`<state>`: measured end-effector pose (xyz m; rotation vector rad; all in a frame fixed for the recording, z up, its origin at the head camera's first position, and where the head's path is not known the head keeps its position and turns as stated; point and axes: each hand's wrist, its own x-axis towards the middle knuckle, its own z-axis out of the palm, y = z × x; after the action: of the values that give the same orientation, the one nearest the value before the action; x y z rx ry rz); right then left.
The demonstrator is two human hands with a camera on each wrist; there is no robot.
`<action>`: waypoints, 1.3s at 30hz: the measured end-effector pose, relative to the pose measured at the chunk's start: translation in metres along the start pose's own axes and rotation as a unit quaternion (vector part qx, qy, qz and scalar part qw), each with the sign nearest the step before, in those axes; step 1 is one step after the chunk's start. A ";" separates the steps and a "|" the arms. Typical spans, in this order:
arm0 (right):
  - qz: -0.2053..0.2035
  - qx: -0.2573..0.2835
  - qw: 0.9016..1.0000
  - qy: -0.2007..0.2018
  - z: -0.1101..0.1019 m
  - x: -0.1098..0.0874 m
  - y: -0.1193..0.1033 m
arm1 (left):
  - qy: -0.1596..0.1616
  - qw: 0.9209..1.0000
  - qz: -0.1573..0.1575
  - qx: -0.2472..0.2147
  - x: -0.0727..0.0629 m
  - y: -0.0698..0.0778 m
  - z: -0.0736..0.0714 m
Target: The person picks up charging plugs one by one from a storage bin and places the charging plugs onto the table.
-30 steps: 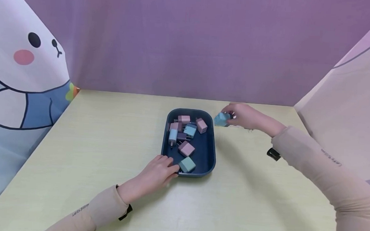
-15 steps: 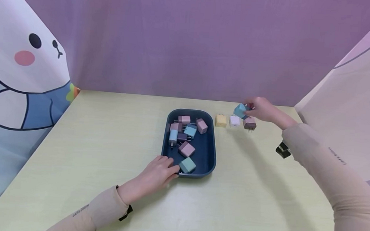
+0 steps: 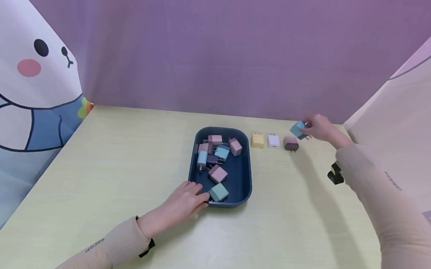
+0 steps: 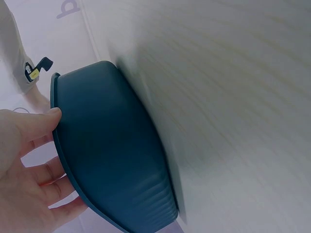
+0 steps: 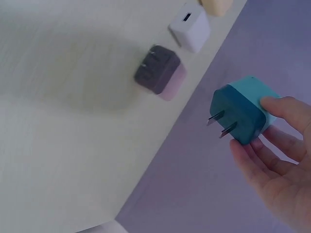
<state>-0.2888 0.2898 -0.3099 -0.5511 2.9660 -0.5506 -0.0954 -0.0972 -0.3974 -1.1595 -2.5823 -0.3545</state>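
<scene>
Blue plastic shows in the right hand [image 3: 321, 128], whose grip pinches a blocky two-tone charger [image 5: 245, 106] between thumb and fingers, holding it off the table [image 3: 137, 155], just past the right end of a short row. Left to right in the head view, that row has a yellow charger [image 3: 257, 140], a white charger [image 3: 273, 141] and a pink-and-plum charger [image 3: 291, 144], the last set a little apart. The left hand [image 3: 184, 198] grips the near left corner of the navy tray [image 3: 240, 188], thumb outside, fingers across the edge, apparently to steady it; other chargers [image 3: 217, 173] lie jumbled inside. The step in hand looks to be bringing the blue one to the row, and the next move seems to call for lowering it beside its pink-and-plum neighbour before letting go. Its two prongs [image 5: 228, 129] point down and left in the right wrist view; from the head camera, the pronged end faces right and towards the person. Its long axis, taken along the prongs, slants from upper left to lower right there. The yellow and white chargers aim their prongs at the purple cloth [image 3: 212, 49], the pink-and-plum one towards the person, so matching either would probably take some turning.
</scene>
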 end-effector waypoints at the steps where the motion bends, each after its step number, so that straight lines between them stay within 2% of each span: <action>1: 0.004 0.000 1.000 -0.001 0.001 0.000 0.003 | 0.000 1.000 -0.001 -0.001 0.000 0.000 0.000; 16: 0.083 0.006 0.996 -0.043 0.017 0.001 0.047 | -0.005 1.000 -0.006 -0.004 0.001 0.001 -0.002; 27: 0.136 0.009 0.989 -0.060 0.029 -0.001 0.067 | -0.005 1.000 -0.005 -0.001 0.001 0.001 -0.002; 39: 0.148 0.041 0.987 -0.056 0.039 -0.003 0.076 | 0.002 1.000 -0.004 0.001 0.000 0.001 -0.001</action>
<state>-0.3058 0.3442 -0.3735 -0.1245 2.8288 -0.5868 -0.0945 -0.0964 -0.3966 -1.1481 -2.5838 -0.3561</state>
